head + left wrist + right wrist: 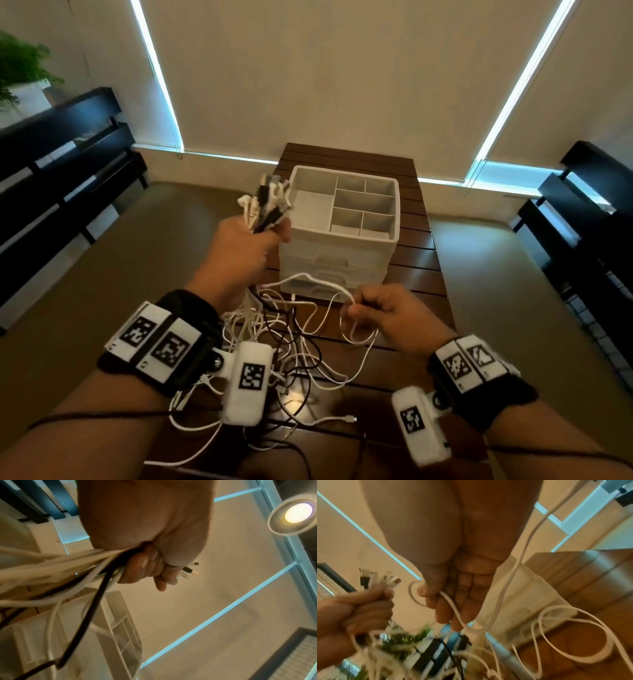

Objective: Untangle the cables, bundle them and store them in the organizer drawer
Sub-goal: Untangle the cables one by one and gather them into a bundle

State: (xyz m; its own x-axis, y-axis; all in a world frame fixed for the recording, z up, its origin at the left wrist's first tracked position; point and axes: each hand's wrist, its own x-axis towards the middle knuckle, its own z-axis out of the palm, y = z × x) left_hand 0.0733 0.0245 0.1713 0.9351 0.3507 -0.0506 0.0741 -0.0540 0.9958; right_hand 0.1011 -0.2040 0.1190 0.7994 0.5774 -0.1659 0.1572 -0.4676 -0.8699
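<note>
My right hand: thumb and forefinger pinch one white cable; draw slowly, feed slack. Beyond my fingertips, loose tangle on table. My left hand fists plug ends; keep firm. Organizer just past left knuckles, drawers closed.

Cable tangle partly hidden behind wrist cameras. Organizer drawers blurred, open or closed unclear. Plant cut off at frame edge.
</note>
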